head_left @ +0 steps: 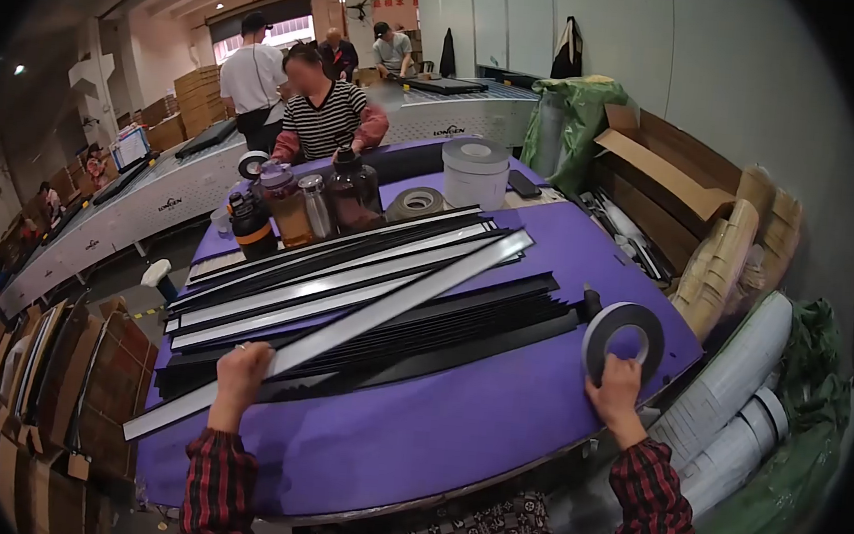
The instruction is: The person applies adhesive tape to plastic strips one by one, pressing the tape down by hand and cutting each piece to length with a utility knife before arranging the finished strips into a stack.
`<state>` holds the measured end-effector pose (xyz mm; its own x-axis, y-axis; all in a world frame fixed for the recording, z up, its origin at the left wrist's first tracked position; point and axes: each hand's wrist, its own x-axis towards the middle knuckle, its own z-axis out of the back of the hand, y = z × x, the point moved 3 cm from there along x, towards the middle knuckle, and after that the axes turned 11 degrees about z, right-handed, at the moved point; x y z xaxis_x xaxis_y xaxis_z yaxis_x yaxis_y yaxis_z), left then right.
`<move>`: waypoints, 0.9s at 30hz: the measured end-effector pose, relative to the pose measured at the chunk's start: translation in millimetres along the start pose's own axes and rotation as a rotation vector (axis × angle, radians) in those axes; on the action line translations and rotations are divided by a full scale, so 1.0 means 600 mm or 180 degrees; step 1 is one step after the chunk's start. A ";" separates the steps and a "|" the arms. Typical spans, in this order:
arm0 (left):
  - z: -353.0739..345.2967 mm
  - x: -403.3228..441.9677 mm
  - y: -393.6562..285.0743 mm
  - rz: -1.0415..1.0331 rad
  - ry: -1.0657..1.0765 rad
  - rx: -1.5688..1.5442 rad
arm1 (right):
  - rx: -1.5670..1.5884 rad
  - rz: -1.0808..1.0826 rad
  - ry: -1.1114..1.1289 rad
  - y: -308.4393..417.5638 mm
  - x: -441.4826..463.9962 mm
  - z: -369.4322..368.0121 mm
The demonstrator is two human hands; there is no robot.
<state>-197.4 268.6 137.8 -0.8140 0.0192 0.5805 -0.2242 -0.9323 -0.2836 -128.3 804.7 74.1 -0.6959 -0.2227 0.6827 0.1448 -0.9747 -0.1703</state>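
Note:
My left hand (241, 373) is closed around a long flat strip (394, 303) with a silvery-white face and dark edges. The strip slants across the table from lower left to upper right, above other strips. At the table's right side, my right hand (620, 388) grips a roll of tape (596, 343) by its lower rim, with the roll standing on edge. Between the hands lies a fanned stack of black strips (483, 324). Behind it are more white-faced strips (274, 300) with black edges.
A purple-topped table (383, 444) carries everything. At its back stand drink bottles (286, 211), a white tub (474, 175), tape rolls (417, 203) and a phone (524, 183). A person in a striped shirt (323, 118) works opposite. Cardboard (101, 392) stands left; wrapped rolls (728, 391) lie right.

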 end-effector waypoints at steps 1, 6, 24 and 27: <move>-0.014 0.032 0.013 -0.0017 -0.0063 0.0018 | 0.0068 0.0207 0.0086 0.017 0.002 -0.013; -0.098 0.166 0.036 -0.0124 0.0097 0.0227 | -0.0140 -0.0005 -0.0243 0.025 -0.011 -0.022; -0.218 0.044 -0.097 0.0804 0.1422 0.0831 | 0.0077 -0.0240 -0.0397 0.015 -0.009 -0.024; -0.203 0.020 -0.100 0.0990 0.1852 0.0788 | -0.0013 -0.0100 -0.0424 -0.001 0.004 -0.013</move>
<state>-259.2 368.6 68.8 -0.9905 -0.1359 -0.0215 0.1376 -0.9794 -0.1481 -135.7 804.6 70.4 -0.6006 -0.1928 0.7760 0.1213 -0.9812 -0.1499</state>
